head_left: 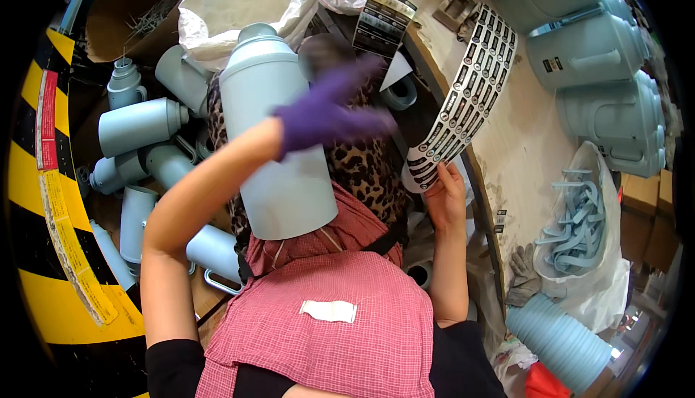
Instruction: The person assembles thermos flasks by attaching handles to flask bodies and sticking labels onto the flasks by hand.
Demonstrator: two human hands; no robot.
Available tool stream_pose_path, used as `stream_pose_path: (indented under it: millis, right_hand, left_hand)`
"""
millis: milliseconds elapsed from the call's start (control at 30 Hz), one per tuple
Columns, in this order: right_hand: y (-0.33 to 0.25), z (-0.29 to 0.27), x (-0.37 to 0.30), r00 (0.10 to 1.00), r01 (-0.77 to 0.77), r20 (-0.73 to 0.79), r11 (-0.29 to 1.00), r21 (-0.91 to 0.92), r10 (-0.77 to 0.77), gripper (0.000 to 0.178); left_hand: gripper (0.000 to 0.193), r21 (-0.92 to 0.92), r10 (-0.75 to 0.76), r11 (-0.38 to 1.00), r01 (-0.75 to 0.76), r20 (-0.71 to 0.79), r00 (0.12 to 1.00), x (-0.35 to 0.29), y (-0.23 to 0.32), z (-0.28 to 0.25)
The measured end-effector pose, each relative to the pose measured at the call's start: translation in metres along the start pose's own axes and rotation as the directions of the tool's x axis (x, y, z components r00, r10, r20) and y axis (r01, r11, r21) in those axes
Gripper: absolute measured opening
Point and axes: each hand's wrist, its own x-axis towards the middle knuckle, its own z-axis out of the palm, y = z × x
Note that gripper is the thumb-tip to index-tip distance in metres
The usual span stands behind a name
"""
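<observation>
A large light-blue plastic flask body [286,188] lies across my lap, its narrow neck pointing away from me. Over its right side passes my left hand [326,112] in a purple glove, blurred by motion, with the fingers stretched out apart and nothing seen in them. My bare right hand [447,197] pinches the near end of a long curved sheet of black-and-white stickers [467,90]. The sheet rises past the workbench edge. Whether the left forearm touches the flask body cannot be told.
Several blue flasks [137,126] lie piled on the left beside a yellow-black striped barrier [43,246]. On the right workbench [536,159] stand large blue jugs [586,50], a bag of blue handles [575,231] and a grey glove [523,275]. A white sack [246,7] is ahead.
</observation>
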Motion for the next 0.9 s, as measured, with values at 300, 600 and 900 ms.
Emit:
stream_pose_path:
  millis: [300, 600, 900]
  right_hand:
    - [-0.019, 0.068, -0.054, 0.509, 0.421, 0.218, 0.02, -0.907, -0.833, 0.055]
    - [-0.032, 0.094, -0.042, 0.529, 0.365, 0.66, -0.559, -0.745, -0.534, 0.022]
    - [-0.029, 0.103, -0.053, 0.528, 0.493, 0.715, -0.52, -0.697, -0.458, 0.016]
  left_hand:
    - [0.026, -0.083, -0.053, 0.994, 0.071, 0.197, 0.979, 0.007, -0.024, 0.088]
    - [0.021, -0.147, -0.211, 0.956, 0.254, 0.258, 0.943, -0.004, -0.008, 0.085]
    - [0.031, -0.157, -0.287, 0.927, 0.34, 0.286, 0.914, -0.007, -0.006, 0.075]
